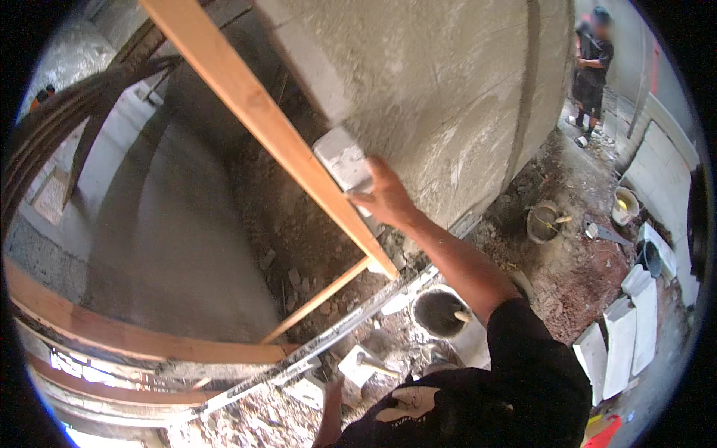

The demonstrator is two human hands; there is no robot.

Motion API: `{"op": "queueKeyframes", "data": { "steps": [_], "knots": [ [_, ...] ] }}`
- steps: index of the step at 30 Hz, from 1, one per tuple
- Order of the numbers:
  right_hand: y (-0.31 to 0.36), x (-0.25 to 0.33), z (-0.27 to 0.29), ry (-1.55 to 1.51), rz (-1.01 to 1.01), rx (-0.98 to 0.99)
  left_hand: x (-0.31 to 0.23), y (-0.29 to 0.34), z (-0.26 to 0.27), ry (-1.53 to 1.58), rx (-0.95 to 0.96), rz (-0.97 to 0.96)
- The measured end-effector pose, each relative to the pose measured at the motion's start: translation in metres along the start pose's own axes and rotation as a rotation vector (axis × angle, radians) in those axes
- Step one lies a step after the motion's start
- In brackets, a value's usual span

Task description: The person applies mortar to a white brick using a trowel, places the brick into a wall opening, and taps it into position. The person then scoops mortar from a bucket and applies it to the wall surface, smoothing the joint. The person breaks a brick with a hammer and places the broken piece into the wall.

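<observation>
My right arm reaches forward, and my right hand (387, 198) is closed on a pale, rectangular block (342, 158) with rough patches on its face. The block sits at the left edge of a grey plastered wall (441, 97), right beside a long slanting timber (261, 123). Low in the view, my left hand (333, 394) hangs by my body, and its fingers are too small and unclear to read. Just to its right lies a flat, whitish tool with a handle (364, 366).
A bucket of grey mortar (439, 312) stands below my right arm. Farther right are another bucket (544, 222), a white pail (624, 205) and several pale slabs (618, 347). A person (594, 71) stands at the far right. A thin timber brace (317, 300) crosses low on the left.
</observation>
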State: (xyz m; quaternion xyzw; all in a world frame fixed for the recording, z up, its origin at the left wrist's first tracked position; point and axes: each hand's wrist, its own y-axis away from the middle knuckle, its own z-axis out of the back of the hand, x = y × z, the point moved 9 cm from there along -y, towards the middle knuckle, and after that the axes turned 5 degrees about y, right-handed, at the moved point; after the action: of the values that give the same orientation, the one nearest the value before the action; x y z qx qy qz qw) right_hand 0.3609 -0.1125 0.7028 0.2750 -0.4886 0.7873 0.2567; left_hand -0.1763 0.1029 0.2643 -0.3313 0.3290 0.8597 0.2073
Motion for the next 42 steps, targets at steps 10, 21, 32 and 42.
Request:
{"op": "queueKeyframes", "data": {
  "steps": [10,21,32,42],
  "knots": [
    [0.207,0.055,-0.097,-0.200,0.023,0.506,-0.320,0.047,0.018,0.574,0.062,-0.552],
    [0.580,-0.003,-0.156,-0.125,-0.157,1.369,-0.064,0.097,0.089,0.707,-0.398,-0.121],
    [0.674,0.039,-0.110,-0.556,-0.763,1.904,0.123,0.111,0.114,0.720,-0.449,-0.042],
    [0.778,-0.201,-0.410,0.081,-0.502,1.308,0.265,-0.044,0.019,0.531,-0.318,-0.043]
  ]
}}
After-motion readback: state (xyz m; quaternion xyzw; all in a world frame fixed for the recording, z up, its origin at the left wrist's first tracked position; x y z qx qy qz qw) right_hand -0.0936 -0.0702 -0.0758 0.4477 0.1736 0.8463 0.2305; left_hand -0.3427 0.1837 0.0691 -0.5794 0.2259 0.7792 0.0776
